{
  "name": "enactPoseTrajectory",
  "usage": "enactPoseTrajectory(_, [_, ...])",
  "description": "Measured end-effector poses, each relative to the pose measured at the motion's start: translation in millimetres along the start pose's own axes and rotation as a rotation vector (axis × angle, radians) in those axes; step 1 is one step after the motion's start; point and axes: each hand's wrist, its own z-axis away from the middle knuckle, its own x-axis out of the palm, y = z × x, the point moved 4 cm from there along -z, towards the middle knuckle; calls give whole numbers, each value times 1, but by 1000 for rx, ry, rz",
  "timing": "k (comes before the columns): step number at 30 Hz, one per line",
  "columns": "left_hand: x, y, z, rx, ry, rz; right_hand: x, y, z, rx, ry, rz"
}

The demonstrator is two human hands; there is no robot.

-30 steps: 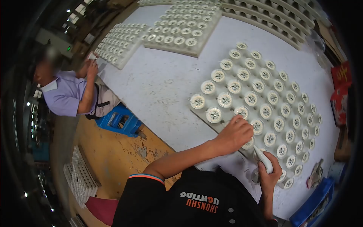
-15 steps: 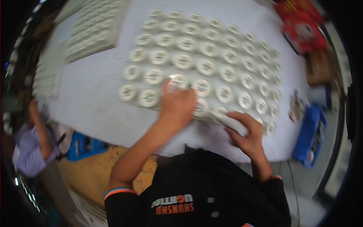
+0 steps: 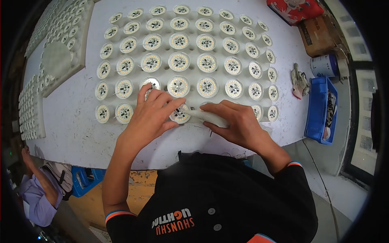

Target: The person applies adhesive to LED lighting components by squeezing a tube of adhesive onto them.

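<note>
Rows of LED bulbs with bare round circuit boards stand upright in a white tray (image 3: 192,75) on the table before me. My left hand (image 3: 150,110) has its fingers apart, with bent fingertips at one LED bulb (image 3: 150,84) in the second row from the front. Beside its thumb and index finger is a front-row LED bulb (image 3: 177,117). In my right hand (image 3: 240,120) lies a white squeeze bottle (image 3: 212,119), its narrow tip pointing left close to that front-row bulb. The fingers hide part of the bottle and some bulbs behind.
More filled trays (image 3: 65,30) stand at the left. On the right are a blue bin (image 3: 318,109), a crumpled cloth (image 3: 299,81), a white and blue tub (image 3: 324,66), a cardboard box (image 3: 320,34) and a red bag (image 3: 293,10). Another person (image 3: 40,194) sits at lower left.
The camera view has turned and sharpened, so the tray looks straighter and further left. My left hand stays over the bulbs; my right hand still holds the bottle, its tip close to the front row.
</note>
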Motion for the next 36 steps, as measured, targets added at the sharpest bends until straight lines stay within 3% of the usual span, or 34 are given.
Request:
enactPoseTrajectory(14, [15,5,1,-97,166,30,22,4,-7,-100,-7,119])
enactPoseTrajectory(36, [15,8,3,-89,195,11,28,1,-8,-109,-22,155])
